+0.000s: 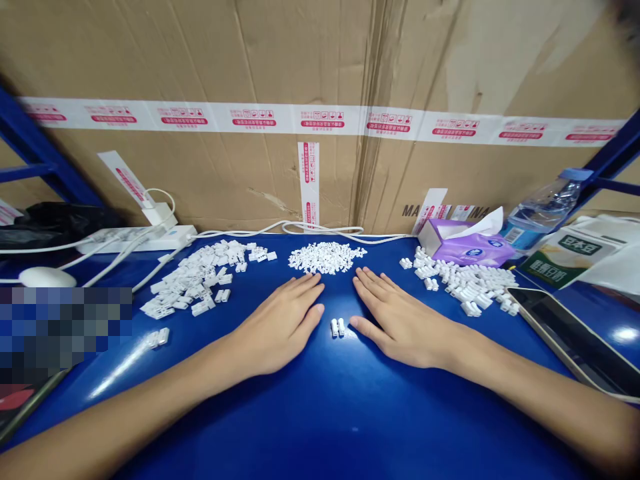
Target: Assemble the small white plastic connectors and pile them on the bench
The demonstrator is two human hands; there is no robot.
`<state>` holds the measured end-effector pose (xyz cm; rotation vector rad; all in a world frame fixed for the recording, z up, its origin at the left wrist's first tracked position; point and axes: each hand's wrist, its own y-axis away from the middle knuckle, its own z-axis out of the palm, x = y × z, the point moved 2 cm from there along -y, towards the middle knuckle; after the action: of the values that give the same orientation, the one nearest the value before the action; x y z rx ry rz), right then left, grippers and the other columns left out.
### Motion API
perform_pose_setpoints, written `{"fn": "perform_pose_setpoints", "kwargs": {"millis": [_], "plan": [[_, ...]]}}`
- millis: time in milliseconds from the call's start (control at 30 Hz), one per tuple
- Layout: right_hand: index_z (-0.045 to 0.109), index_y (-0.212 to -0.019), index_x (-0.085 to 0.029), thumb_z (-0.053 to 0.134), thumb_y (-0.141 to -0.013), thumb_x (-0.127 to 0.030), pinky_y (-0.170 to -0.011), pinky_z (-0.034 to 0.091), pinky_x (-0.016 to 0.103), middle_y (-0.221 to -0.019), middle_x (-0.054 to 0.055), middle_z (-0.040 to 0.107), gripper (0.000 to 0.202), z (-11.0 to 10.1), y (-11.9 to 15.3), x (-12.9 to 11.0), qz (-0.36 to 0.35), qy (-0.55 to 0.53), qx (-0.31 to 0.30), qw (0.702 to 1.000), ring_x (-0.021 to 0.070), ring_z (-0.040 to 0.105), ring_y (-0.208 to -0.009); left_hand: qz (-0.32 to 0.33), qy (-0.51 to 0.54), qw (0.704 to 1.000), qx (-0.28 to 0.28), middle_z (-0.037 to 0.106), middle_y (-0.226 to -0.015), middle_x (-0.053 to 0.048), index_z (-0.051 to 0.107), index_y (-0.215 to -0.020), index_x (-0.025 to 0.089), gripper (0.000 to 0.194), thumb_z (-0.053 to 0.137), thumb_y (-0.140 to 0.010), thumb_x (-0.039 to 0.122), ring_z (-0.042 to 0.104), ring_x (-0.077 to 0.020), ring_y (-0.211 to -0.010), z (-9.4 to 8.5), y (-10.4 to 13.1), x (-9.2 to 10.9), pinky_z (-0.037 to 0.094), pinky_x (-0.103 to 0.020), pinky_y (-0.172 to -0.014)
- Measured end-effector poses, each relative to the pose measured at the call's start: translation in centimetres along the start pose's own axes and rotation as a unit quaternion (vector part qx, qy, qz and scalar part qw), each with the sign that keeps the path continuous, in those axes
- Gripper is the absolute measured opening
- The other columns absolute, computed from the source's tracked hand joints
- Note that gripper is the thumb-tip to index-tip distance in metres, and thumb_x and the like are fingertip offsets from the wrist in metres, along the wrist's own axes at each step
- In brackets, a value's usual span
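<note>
My left hand (pixel 283 323) lies flat, palm down, on the blue table (pixel 320 413), its fingertips close to a pile of tiny white parts (pixel 327 257). On the other side, my right hand (pixel 400 320) rests flat too, thumb out to the side. Neither hand holds anything. Between the two thumbs stands a small white connector pair (pixel 338 327). A heap of flat white pieces (pixel 195 277) spreads to the left, with one separate white piece (pixel 159 337) nearer me. White connector pieces (pixel 467 283) are heaped at the right.
A purple tissue pack (pixel 467 245), a plastic bottle (pixel 540 210), a carton (pixel 567 253) and a phone (pixel 575 340) stand or lie at the right. At the left are a power strip (pixel 135 239) with white cables and a blurred screen (pixel 55 333). Cardboard (pixel 250 180) walls the back.
</note>
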<state>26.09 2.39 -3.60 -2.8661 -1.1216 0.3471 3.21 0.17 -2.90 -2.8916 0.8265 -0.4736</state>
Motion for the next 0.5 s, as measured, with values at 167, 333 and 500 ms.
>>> {"fn": "perform_pose_setpoints", "kwargs": {"millis": [167, 333, 500], "plan": [[0.026, -0.16, -0.007, 0.038, -0.102, -0.06, -0.126, 0.017, 0.058, -0.165, 0.02, 0.019, 0.079, 0.62, 0.29, -0.31, 0.01, -0.004, -0.011, 1.0, 0.0346, 0.015, -0.154, 0.02, -0.044, 0.999, -0.025, 0.029, -0.164, -0.014, 0.039, -0.156, 0.01, 0.057, 0.032, -0.107, 0.039, 0.026, -0.0284, -0.153, 1.02, 0.26, 0.25, 0.022, -0.052, -0.126], [0.024, -0.161, -0.01, 0.035, -0.103, -0.058, -0.126, 0.013, 0.06, -0.166, 0.018, 0.018, 0.076, 0.38, 0.21, -0.38, 0.003, -0.007, -0.036, 0.999, 0.0336, 0.011, -0.155, 0.023, -0.057, 0.998, -0.034, 0.026, -0.165, -0.014, 0.036, -0.157, 0.01, 0.059, 0.03, -0.107, 0.04, 0.022, -0.0285, -0.154, 1.12, 0.2, 0.21, 0.018, -0.051, -0.126], [0.022, -0.161, -0.007, 0.032, -0.104, -0.058, -0.125, 0.013, 0.061, -0.166, 0.018, 0.014, 0.077, 0.17, 0.12, -0.64, 0.007, -0.002, -0.054, 0.998, 0.0335, 0.01, -0.155, 0.017, -0.071, 0.996, -0.049, 0.023, -0.165, -0.015, 0.033, -0.158, 0.007, 0.06, 0.028, -0.107, 0.039, 0.02, -0.0283, -0.155, 1.12, 0.26, 0.35, 0.017, -0.051, -0.127]]}}
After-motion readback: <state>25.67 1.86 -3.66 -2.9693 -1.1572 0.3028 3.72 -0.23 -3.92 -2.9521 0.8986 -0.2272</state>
